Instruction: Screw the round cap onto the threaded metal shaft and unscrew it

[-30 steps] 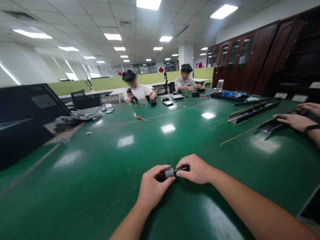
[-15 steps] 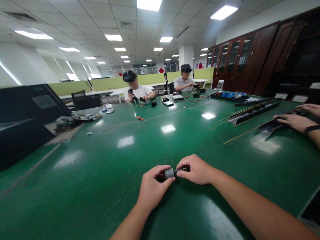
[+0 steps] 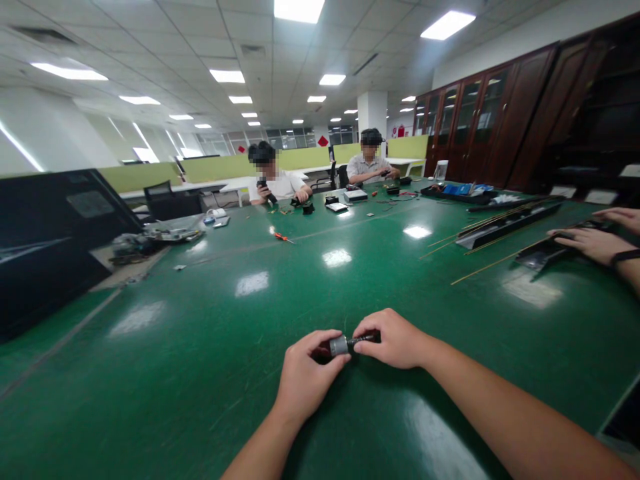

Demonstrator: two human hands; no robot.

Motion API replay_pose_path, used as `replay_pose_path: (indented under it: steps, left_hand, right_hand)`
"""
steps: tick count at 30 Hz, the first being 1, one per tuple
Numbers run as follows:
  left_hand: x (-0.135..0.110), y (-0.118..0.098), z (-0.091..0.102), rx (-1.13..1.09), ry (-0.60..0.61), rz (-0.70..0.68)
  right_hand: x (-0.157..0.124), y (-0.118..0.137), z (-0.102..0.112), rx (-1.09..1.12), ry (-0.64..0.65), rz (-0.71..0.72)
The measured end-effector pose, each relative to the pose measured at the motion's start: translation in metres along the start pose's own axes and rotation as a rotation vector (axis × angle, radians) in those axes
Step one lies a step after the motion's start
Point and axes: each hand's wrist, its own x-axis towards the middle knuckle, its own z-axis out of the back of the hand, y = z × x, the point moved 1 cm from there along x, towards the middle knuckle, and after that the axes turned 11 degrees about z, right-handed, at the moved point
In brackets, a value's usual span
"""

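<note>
- Left hand (image 3: 304, 373): fingers curled around a grey-banded dark cylinder (image 3: 339, 345).
- Right hand (image 3: 393, 340): fingertips pinched on the slim, dark, ribbed shaft (image 3: 361, 339) adjoining it.

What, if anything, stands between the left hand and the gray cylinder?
Nothing visible: the left hand holds the gray cylinder directly. The right hand pinches the thin dark piece to the cylinder's right, not in between.

Open-plan office, doubling as workbench area: white tiled ceiling (image 3: 190, 30) with rectangular light panels (image 3: 299, 9), low lime-green desk partitions (image 3: 303, 157), long white desks (image 3: 233, 183), dark red-brown wooden glass-door cabinets (image 3: 465, 120); large glossy green table (image 3: 190, 333) carrying orange-handled screwdriver (image 3: 281, 237), scattered parts.
</note>
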Motion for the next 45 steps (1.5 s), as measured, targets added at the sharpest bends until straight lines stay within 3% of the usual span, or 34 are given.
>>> replay_pose_path:
  steps: [45]
  left_hand:
    - [0.0006,-0.0009,0.0007,-0.003,-0.044,-0.025]
  right_hand:
    - [0.002,0.0005,0.0031,0.021,-0.043,-0.008]
